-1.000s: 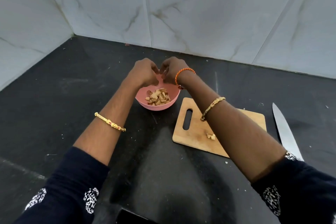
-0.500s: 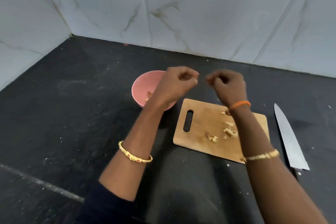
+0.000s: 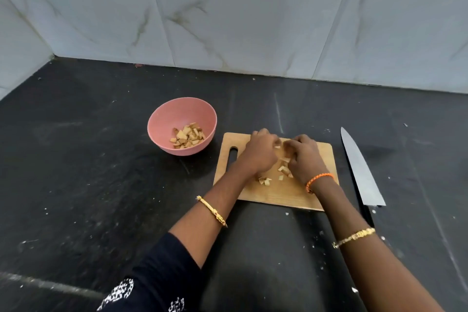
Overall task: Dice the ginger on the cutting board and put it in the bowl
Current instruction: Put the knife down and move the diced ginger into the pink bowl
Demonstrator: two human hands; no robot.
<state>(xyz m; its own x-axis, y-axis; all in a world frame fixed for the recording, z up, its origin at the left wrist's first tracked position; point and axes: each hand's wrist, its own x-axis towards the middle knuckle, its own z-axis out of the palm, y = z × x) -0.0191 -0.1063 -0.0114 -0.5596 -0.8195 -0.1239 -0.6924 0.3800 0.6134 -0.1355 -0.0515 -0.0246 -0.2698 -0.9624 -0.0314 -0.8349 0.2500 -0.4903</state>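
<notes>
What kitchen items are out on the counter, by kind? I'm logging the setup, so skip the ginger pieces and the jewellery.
Bowl: 1, pink, holding diced ginger
Cutting board: 1, wooden
Knife: 1, lying on the counter to the right of the board
Total: 3

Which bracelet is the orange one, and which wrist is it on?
The orange bracelet sits on the right wrist, just behind the right hand. The other two bracelets, one farther up each forearm, are gold.

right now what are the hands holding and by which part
Both hands, left hand and right hand, curl their fingers over the ginger pieces on the cutting board; whether any piece is actually pinched cannot be told.
</notes>
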